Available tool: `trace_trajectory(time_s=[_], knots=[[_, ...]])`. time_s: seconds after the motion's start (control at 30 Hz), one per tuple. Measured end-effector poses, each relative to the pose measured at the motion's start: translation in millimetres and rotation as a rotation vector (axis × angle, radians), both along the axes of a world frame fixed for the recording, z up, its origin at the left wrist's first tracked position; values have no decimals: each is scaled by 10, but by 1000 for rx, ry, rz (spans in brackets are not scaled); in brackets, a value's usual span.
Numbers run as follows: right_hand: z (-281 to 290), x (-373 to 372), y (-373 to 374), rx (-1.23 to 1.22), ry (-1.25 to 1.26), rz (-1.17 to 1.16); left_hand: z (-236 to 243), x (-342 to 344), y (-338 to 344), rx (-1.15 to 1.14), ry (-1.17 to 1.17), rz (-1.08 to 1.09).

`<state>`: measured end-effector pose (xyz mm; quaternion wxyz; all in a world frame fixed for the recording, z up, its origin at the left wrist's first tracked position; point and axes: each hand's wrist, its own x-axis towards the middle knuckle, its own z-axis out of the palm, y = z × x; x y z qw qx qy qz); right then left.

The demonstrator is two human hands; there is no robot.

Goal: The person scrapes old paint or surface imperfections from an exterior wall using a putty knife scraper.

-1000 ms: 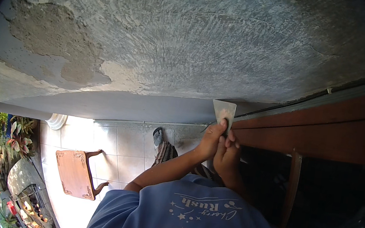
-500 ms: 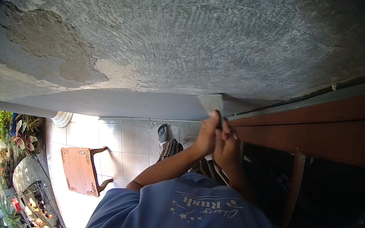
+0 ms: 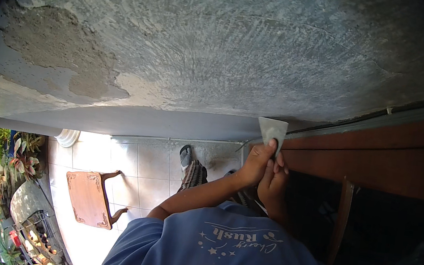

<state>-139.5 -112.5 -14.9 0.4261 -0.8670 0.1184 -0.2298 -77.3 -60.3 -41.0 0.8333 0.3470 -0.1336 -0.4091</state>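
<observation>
A putty knife (image 3: 274, 128) with a broad pale blade points up at the wall. Its blade edge is at the lower border of the scraped area of the grey wall (image 3: 222, 53); whether it touches cannot be told. My left hand (image 3: 257, 164) is closed round the dark handle, with the thumb on the base of the blade. My right hand (image 3: 273, 183) is closed just beside and below it, fingers curled at the same handle, most of which the hands hide. Smooth grey paint (image 3: 170, 123) shows below the scraped area, and a bare crumbled patch (image 3: 55, 42) lies far left.
Brown wooden framing (image 3: 369, 156) runs along the right, with a cable (image 3: 352, 121) above it. A small wooden table (image 3: 88, 197) stands on the floor tiles (image 3: 152, 162) at left. Plants (image 3: 26, 159) and a wire rack (image 3: 43, 236) are farther left.
Both hands and the putty knife have moved right and slightly down, toward the wooden framing. The blade has turned more upright. The view has shifted a little.
</observation>
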Motion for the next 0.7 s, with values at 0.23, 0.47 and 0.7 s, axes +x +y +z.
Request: trace_trajectory(time_s=[0.23,0.47,0.7], knots=[[76,108,94,-24,125,76,-46,71,180,-82,158,152],[-27,156,133,-41,3,30,-28,78,201,37,135,131],[-134,25,78,-14,-48,38,-8,74,148,1,63,55]])
